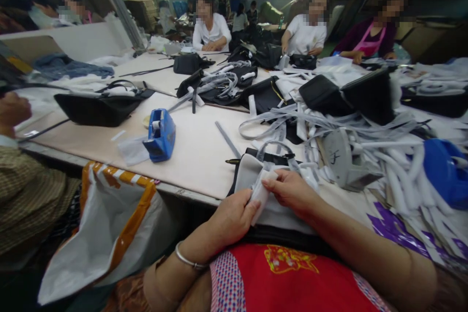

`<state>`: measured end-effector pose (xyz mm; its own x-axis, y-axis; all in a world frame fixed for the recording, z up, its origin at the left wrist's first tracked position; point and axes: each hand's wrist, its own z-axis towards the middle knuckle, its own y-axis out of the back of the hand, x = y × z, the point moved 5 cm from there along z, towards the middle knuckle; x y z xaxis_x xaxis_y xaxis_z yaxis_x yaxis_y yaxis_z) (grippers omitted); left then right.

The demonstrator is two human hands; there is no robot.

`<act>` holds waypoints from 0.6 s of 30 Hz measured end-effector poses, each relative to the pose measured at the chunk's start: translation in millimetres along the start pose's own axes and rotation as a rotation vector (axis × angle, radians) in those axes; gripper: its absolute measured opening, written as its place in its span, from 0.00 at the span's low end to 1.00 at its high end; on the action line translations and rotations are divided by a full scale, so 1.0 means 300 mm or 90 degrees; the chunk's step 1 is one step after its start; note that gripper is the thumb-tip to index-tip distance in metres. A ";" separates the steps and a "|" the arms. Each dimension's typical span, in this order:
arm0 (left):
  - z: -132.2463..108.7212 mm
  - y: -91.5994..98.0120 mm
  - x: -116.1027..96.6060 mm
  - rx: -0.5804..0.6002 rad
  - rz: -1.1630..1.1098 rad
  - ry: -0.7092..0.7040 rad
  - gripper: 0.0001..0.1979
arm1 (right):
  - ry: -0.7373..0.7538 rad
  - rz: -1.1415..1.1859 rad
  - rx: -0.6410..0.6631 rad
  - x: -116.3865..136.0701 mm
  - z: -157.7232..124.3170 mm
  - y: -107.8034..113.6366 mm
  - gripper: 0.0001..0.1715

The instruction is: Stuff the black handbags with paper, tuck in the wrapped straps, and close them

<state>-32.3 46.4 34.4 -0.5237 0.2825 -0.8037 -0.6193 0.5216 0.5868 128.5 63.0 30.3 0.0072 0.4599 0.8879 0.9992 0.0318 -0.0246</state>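
My left hand [234,217] and my right hand [292,192] meet at the near table edge, both pinching a small white wrapped strip [262,190]. The strip lies over a black bag with pale grey wrapping [248,173] that rests in front of me. Fingers of both hands are closed on the white piece. A silver bangle sits on my left wrist.
A blue tape dispenser [161,135] stands left of centre. A heap of white wrapped straps [365,136] and black bags [351,95] fills the right. A white and orange sack [109,224] hangs off the table edge. A co-worker's sleeve [25,195] is at left; other people sit opposite.
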 end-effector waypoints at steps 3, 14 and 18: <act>0.007 -0.010 0.009 -0.014 -0.026 0.026 0.16 | -0.002 0.005 -0.011 -0.001 0.007 -0.001 0.17; 0.053 -0.027 0.040 0.011 -0.119 0.136 0.23 | 0.229 -0.141 -0.209 0.121 -0.117 0.266 0.17; 0.065 -0.030 0.062 0.019 -0.108 0.150 0.24 | 0.230 -0.303 -0.372 0.003 -0.127 0.514 0.09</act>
<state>-24.8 62.6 12.3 -0.5375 -0.0039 -0.8433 -0.6945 0.5692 0.4400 284.0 34.4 44.8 -0.5075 0.1982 0.8385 0.7580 -0.3599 0.5439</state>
